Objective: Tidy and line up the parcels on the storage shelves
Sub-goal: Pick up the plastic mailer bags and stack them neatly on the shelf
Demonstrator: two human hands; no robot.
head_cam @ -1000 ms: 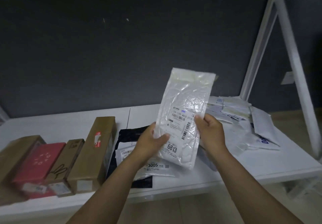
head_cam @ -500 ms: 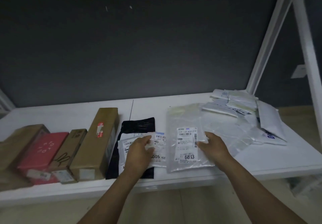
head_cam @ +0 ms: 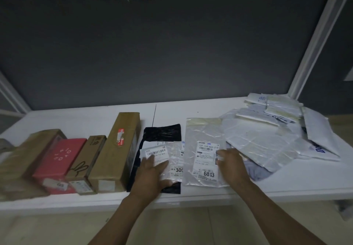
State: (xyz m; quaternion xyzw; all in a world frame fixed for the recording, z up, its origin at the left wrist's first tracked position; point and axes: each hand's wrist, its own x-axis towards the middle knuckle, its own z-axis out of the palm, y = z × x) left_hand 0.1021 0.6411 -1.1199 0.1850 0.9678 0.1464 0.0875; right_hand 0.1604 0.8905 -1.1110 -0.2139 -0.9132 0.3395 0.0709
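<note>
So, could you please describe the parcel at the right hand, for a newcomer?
On the white shelf, go right past the brown cartons and the black bag. The parcel lies flat next, by the right hand. Only its white label reads 6813.

The clear bag (head_cam: pixel 205 132) was crinkled, glossy plastic with a matt paper label (head_cam: pixel 207 160). The black bag (head_cam: pixel 162 133) shone too. The brown box (head_cam: pixel 119 149) was matt cardboard; the white shelf (head_cam: pixel 86 120) looked smooth.
</note>
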